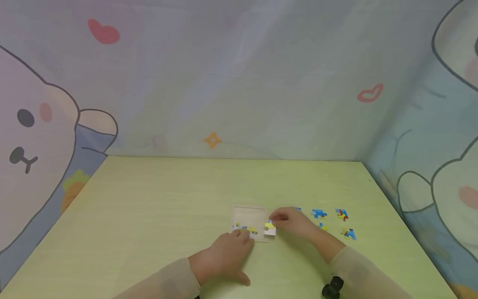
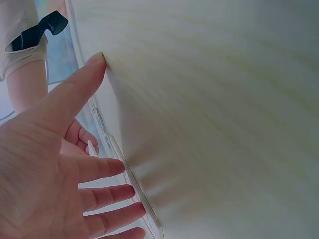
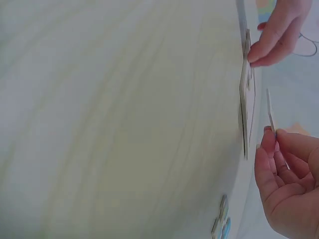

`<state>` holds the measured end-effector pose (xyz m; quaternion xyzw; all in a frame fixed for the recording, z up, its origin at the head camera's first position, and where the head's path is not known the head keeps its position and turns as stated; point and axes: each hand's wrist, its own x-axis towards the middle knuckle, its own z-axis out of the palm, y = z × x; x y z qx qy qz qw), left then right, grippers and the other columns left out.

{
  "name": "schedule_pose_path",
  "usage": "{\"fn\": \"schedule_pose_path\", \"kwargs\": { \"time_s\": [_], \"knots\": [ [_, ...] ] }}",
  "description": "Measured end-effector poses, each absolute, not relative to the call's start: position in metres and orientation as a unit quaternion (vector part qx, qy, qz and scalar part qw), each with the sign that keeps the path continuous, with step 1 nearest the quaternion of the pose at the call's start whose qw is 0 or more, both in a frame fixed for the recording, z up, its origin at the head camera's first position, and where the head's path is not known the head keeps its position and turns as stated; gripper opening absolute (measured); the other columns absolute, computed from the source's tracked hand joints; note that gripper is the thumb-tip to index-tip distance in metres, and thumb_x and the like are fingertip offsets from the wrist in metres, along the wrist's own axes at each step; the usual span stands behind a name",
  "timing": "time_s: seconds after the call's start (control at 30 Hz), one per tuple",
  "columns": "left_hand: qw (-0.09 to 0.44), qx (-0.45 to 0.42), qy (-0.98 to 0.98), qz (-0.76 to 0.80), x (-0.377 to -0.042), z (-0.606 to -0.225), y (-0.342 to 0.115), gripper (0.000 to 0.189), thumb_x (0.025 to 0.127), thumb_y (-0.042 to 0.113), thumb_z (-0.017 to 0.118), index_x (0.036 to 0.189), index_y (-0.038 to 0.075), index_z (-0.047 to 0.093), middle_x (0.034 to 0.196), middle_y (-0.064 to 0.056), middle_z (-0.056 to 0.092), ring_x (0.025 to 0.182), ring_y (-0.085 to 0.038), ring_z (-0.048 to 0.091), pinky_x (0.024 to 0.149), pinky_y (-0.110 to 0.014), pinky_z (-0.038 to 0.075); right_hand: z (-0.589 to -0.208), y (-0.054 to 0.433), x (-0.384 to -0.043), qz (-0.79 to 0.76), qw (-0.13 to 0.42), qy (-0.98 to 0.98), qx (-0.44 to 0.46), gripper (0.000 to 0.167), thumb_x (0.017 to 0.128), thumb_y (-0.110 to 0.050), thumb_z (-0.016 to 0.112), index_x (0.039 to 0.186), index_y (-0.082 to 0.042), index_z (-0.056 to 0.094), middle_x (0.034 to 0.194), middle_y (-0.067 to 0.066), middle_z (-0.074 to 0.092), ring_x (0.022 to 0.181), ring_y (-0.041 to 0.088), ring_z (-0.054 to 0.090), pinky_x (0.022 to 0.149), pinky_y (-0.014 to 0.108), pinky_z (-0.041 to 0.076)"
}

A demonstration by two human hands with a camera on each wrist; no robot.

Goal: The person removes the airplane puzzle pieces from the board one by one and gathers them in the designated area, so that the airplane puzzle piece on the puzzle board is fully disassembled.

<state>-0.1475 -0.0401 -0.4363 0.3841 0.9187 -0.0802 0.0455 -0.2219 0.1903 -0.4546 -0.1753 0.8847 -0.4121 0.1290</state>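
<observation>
A shallow wooden puzzle tray [image 1: 249, 212] lies on the table, with a few printed pieces [image 1: 244, 228] along its lower side. My left hand [image 1: 230, 252] rests at the tray's near edge, fingertips on it; the left wrist view shows those fingers [image 2: 107, 196] straight and spread. Over the tray's right side, my right hand [image 1: 293, 222] pinches a yellow-and-white jigsaw piece [image 1: 269, 229] between thumb and fingertips. In the right wrist view that piece [image 3: 270, 107] appears edge-on, raised above the tray [image 3: 246, 114].
To the right lie several loose blue, yellow and red jigsaw pieces [image 1: 319, 213], some partly hidden behind my right hand. The pale wooden table [image 1: 157, 207] meets a cartoon-printed cloth [image 1: 239, 83] at its back edge. A black strap device [image 1: 332, 287] sits on my right wrist.
</observation>
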Motion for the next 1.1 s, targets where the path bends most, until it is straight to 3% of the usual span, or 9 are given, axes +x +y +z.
{"fn": "schedule_pose_path", "kwargs": {
  "time_s": [0.23, 0.83, 1.1],
  "knots": [
    [0.053, 0.379, 0.92, -0.078, -0.148, -0.437, -0.038, 0.089, 0.06, 0.075, 0.066, 0.121, 0.011, 0.054, 0.114, -0.001, 0.048, 0.094, -0.015, 0.049, 0.063, -0.025, 0.045, -0.453, 0.216, -0.217, -0.435, 0.137, 0.876, -0.156, 0.019, 0.09, -0.014, 0.062, 0.104, -0.003, 0.067, 0.098, 0.004, 0.065, 0.086, 0.018, 0.059, 0.07, 0.031, 0.049],
    [0.055, 0.374, 0.921, -0.09, -0.146, -0.434, -0.035, 0.087, 0.06, 0.075, 0.065, 0.119, 0.012, 0.054, 0.115, 0.0, 0.047, 0.093, -0.014, 0.048, 0.064, -0.025, 0.045, -0.448, 0.276, -0.198, -0.45, 0.131, 0.872, -0.138, 0.027, 0.089, -0.015, 0.062, 0.11, 0.002, 0.065, 0.109, 0.014, 0.064, 0.098, 0.025, 0.06, 0.074, 0.024, 0.049],
    [0.062, 0.366, 0.923, -0.1, -0.146, -0.435, -0.036, 0.094, 0.06, 0.077, 0.062, 0.128, 0.012, 0.051, 0.124, -0.001, 0.044, 0.103, -0.016, 0.047, 0.066, -0.025, 0.046, -0.446, 0.299, -0.192, -0.463, 0.14, 0.865, -0.133, 0.031, 0.09, -0.012, 0.061, 0.113, 0.008, 0.061, 0.108, 0.019, 0.063, 0.088, 0.019, 0.06, 0.069, 0.031, 0.051]
  ]
}}
